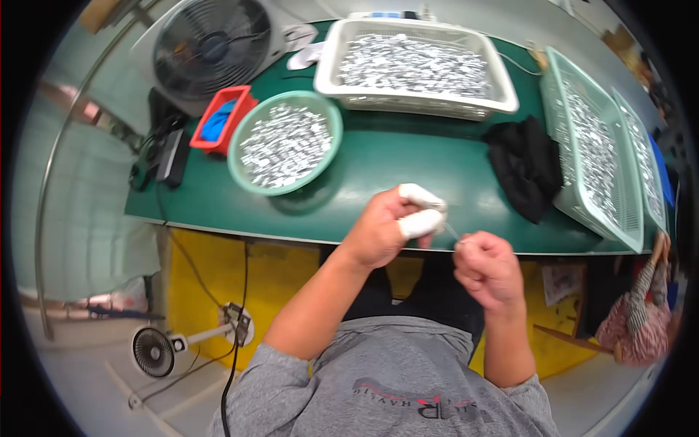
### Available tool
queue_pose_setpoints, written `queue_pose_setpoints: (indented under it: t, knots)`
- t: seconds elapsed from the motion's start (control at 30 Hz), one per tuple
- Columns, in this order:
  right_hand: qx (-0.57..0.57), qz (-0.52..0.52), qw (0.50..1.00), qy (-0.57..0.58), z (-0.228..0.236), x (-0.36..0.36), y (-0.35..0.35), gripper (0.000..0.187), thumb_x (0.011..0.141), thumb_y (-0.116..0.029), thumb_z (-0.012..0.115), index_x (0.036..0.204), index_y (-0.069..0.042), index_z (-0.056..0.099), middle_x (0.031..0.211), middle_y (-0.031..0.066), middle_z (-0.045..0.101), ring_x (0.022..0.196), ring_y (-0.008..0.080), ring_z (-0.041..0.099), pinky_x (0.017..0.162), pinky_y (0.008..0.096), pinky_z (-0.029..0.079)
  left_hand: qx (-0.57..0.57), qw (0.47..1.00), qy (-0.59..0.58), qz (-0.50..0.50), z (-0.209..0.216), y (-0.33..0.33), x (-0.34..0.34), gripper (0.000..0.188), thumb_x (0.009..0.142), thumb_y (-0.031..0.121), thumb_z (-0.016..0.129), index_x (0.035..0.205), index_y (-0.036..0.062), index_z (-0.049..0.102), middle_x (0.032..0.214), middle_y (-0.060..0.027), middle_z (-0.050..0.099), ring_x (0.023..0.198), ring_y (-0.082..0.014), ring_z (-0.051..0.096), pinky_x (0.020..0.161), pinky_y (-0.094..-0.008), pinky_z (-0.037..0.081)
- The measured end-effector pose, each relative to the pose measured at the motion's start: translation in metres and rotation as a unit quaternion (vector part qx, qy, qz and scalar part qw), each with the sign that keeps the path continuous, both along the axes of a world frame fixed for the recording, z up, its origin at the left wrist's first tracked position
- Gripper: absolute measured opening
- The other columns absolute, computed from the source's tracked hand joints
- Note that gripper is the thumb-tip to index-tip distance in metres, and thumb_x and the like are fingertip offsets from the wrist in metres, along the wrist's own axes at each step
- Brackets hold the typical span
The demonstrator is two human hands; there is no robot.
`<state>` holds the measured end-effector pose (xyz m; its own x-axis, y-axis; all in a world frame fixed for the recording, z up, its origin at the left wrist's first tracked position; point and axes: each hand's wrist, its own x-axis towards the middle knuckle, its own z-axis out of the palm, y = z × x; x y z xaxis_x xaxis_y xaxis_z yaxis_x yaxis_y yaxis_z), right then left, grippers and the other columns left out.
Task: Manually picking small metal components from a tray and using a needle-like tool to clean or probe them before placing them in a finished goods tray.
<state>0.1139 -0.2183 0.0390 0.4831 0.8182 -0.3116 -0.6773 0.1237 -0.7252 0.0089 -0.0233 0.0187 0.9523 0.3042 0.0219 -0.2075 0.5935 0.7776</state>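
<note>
My left hand [382, 227] is held over the front edge of the green table, with white finger covers on its thumb and index finger. Those two fingers are pinched together around one end of a thin pale strip [451, 231]. Lower and to the right, my right hand [489, 268] is closed, its thumb and index finger pinching the strip's other end. The strip is too small and blurred to tell its kind. A green round basin [335, 138] full of small silvery-white pieces [287, 144] stands on the table, left of and beyond my hands.
Beyond is a white rectangular basket [502, 84] of similar pieces. Pale green baskets [630, 237] stand at right, beside a black cloth [520, 164]. At left are a red bin [218, 120], a big fan [212, 47] and a small fan [153, 351]. Another person [641, 320] sits far right.
</note>
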Motion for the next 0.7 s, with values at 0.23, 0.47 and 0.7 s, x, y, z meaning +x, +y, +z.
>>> queue_pose_setpoints:
  t: [0.23, 0.47, 0.7]
  knots:
    - [-0.062, -0.2, 0.705, -0.678, -0.007, -0.015, 0.013, 0.008, 0.087, 0.006, 0.073, 0.093, 0.002, 0.07, 0.079, 0.0013, 0.056, 0.062, 0.0074, 0.046, 0.052, 0.0214, 0.035, -0.038, 0.993, 0.054, 0.102, -0.009, -0.001, 0.003, 0.013, 0.098, 0.011, 0.063, 0.108, 0.0036, 0.065, 0.094, -0.0085, 0.065, 0.075, -0.0152, 0.057, 0.064, -0.0309, 0.047]
    - [-0.063, -0.192, 0.862, -0.465, -0.017, -0.01, -0.005, 0.006, 0.086, 0.003, 0.075, 0.091, 0.0, 0.072, 0.077, -0.0012, 0.056, 0.063, 0.0036, 0.047, 0.053, 0.0203, 0.035, -0.102, 0.985, 0.047, 0.13, 0.005, -0.006, 0.011, 0.015, 0.102, 0.015, 0.059, 0.11, 0.0042, 0.063, 0.094, -0.0061, 0.062, 0.08, -0.0147, 0.054, 0.067, -0.0304, 0.044]
    - [-0.072, -0.149, 0.866, -0.472, -0.002, -0.017, 0.006, 0.004, 0.088, 0.003, 0.074, 0.09, 0.001, 0.072, 0.079, -0.0012, 0.055, 0.064, 0.0029, 0.044, 0.056, 0.0191, 0.034, -0.174, 0.982, 0.024, 0.07, -0.006, 0.004, 0.006, 0.025, 0.107, 0.025, 0.05, 0.115, 0.0038, 0.061, 0.091, -0.0047, 0.06, 0.076, -0.0157, 0.051, 0.064, -0.0297, 0.043]
